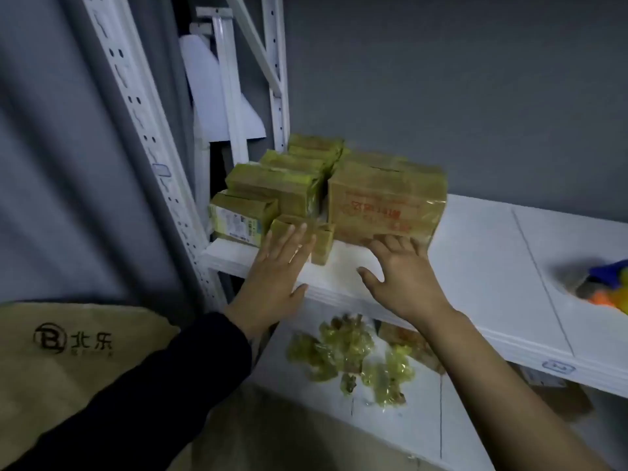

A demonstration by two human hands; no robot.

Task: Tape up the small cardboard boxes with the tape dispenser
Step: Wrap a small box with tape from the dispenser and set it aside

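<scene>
1. The small cardboard boxes (pixel 272 188), wrapped in yellowish tape, sat stacked at the left end of a white shelf (pixel 482 266), close to the rack's upright post (pixel 142 137).
2. A larger box (pixel 387 202) with red print stood just to their right, touching the stack.
3. One low small box (pixel 323 244) stood at the front of the shelf, between the stack and the larger box.
4. The left hand (pixel 275 277), in a dark sleeve, had its grip loose: the fingers were straight and together and lay against the low box without closing round it.
5. The right hand (pixel 404 277), on a bare arm, had its grip spread wide, fingertips at the bottom front edge of the larger box and the thumb out to the side, holding nothing.
6. Crumpled tape wads (pixel 350 355) lay on the lower shelf (pixel 407 433).
7. A blurred blue, orange and yellow object (pixel 608 287) lay at the shelf's right edge; what it was could not be told.
8. A brown printed carton (pixel 68 362) stood at the lower left.
</scene>
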